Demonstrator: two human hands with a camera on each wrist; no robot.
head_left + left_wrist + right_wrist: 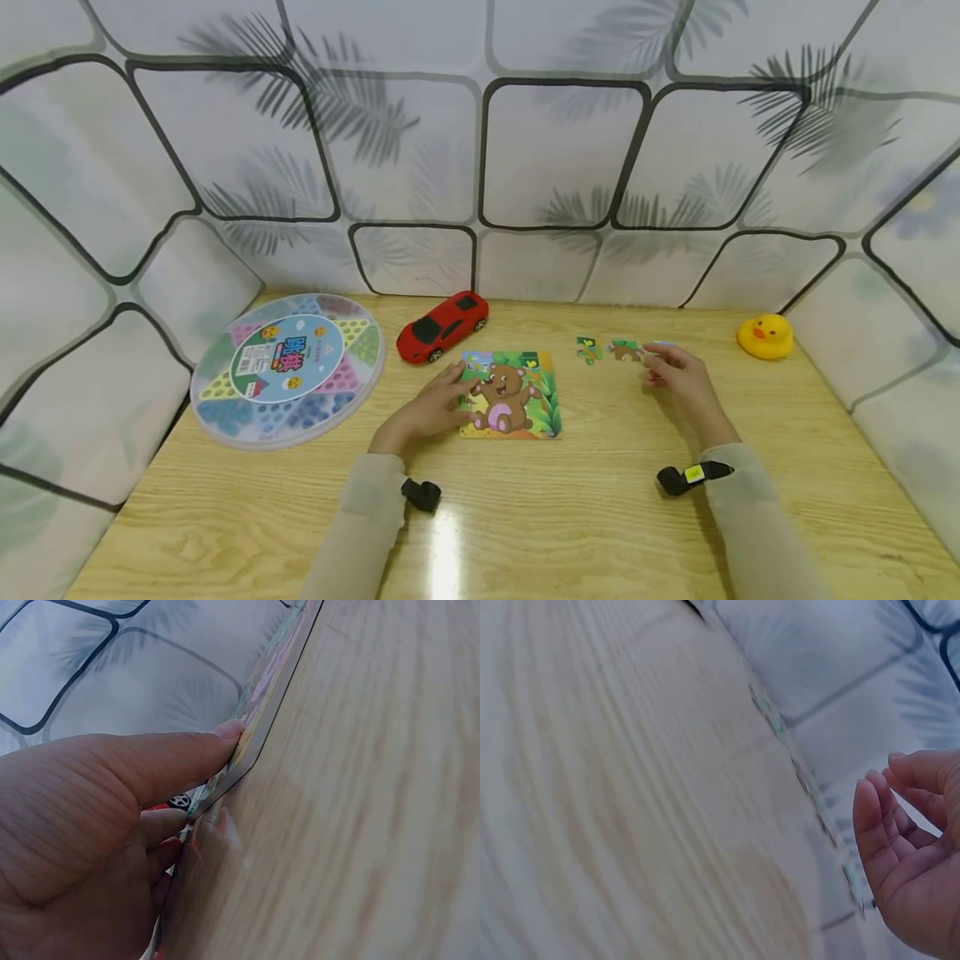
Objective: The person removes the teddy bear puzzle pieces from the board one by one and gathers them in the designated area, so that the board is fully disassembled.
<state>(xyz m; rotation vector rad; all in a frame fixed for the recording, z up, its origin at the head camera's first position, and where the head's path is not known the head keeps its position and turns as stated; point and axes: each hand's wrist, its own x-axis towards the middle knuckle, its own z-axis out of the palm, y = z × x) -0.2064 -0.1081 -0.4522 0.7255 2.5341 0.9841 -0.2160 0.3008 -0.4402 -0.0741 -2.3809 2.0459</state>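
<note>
A square jigsaw puzzle (510,404) with a brown bear on it lies flat on the table. My left hand (433,404) rests at its left side, fingers spread over the edge. In the left wrist view the thumb of that hand (82,802) touches the puzzle's top near a corner. Over to the right, loose puzzle pieces lie in a row: a green one (588,350), a brown and green one (624,350), and one partly hidden behind my right fingers. My right hand (681,385) hovers there with relaxed, bent fingers; the right wrist view shows nothing held in this hand (919,847).
A red toy car (444,327) stands behind the puzzle. To the left lies a round Chinese checkers set (360,408) in clear packaging. A yellow rubber duck (765,337) sits at the far right. A patterned cloth wall (555,158) closes off the back of the wooden table (555,517).
</note>
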